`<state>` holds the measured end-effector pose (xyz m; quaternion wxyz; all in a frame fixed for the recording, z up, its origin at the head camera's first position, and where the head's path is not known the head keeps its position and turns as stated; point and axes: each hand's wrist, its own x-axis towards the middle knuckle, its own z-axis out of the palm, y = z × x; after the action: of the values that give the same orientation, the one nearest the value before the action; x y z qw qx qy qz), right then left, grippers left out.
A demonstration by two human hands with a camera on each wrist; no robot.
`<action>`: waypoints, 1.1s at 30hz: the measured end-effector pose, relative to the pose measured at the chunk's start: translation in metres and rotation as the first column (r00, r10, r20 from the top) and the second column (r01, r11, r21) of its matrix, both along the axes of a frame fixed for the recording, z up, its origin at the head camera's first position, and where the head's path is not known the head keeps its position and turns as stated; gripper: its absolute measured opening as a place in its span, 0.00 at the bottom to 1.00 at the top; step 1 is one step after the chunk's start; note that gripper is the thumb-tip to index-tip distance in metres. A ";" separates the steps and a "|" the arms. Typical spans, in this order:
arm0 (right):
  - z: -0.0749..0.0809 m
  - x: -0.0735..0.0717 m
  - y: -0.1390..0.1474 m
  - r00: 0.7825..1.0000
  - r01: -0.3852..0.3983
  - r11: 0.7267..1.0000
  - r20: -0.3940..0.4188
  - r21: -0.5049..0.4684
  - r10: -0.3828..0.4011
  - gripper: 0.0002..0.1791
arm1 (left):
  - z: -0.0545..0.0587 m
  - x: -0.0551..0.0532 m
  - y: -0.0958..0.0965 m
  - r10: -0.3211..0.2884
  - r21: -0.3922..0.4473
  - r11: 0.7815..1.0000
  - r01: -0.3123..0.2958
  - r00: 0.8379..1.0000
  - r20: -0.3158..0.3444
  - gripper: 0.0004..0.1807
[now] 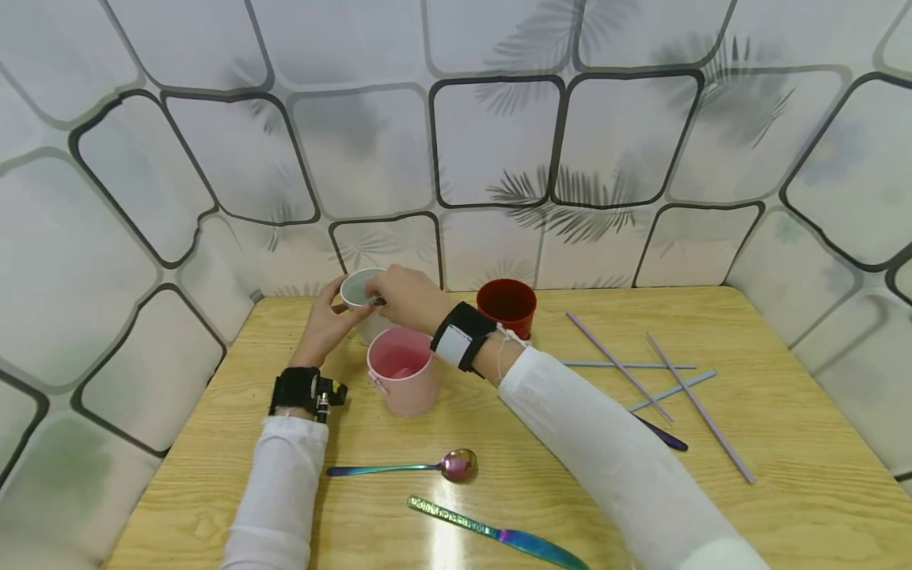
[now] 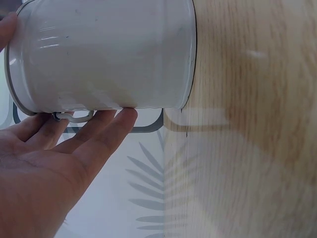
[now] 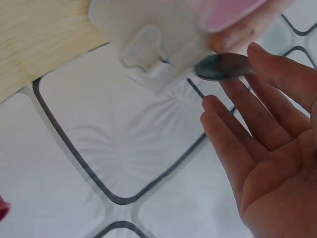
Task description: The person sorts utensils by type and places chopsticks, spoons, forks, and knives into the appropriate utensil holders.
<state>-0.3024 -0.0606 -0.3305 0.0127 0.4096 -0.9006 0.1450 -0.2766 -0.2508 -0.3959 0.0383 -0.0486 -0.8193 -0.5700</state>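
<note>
At the back left of the table, a small white bucket (image 1: 366, 326) stands upright. My left hand (image 1: 324, 323) holds it from the side, thumb and fingers spread around its wall; in the left wrist view the fingers (image 2: 106, 134) lie by its small handle loop. Over the rim, my right hand (image 1: 409, 297) pinches a dark, shiny metal piece of cutlery (image 3: 220, 67) with a rounded end. The rest of that piece is hidden. Just in front of the white bucket stands a pink bucket (image 1: 408, 394).
A red bucket (image 1: 523, 324) stands at the back, right of my right wrist. A rainbow spoon (image 1: 458, 465) and a rainbow knife (image 1: 530, 542) lie in front. Several thin purple and blue sticks (image 1: 720, 439) cross at the right, beside a dark purple handle (image 1: 663, 435) partly under my sleeve.
</note>
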 end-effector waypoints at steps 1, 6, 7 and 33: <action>0.003 0.002 0.001 1.000 -0.001 1.000 0.008 -0.004 0.001 0.14 | -0.005 -0.004 -0.002 0.002 0.000 1.000 -0.002 1.000 -0.005 0.43; 0.018 0.015 0.011 0.999 -0.027 0.998 0.025 -0.064 0.029 0.16 | -0.011 -0.009 -0.006 -0.005 0.008 1.000 0.005 1.000 0.002 0.43; 0.022 0.018 0.014 0.999 -0.033 0.996 0.023 -0.078 0.034 0.16 | -0.011 -0.009 -0.006 -0.007 0.009 1.000 0.007 1.000 -0.001 0.43; 0.057 0.130 0.057 0.934 -0.353 0.909 -0.134 -0.220 0.330 0.06 | -0.028 -0.020 -0.012 0.021 0.007 1.000 -0.021 1.000 0.023 0.44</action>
<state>-0.1725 -0.0039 -0.2733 0.0786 0.5627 -0.7891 0.2334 -0.2970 -0.2626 -0.4239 0.0350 -0.0333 -0.8181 -0.5730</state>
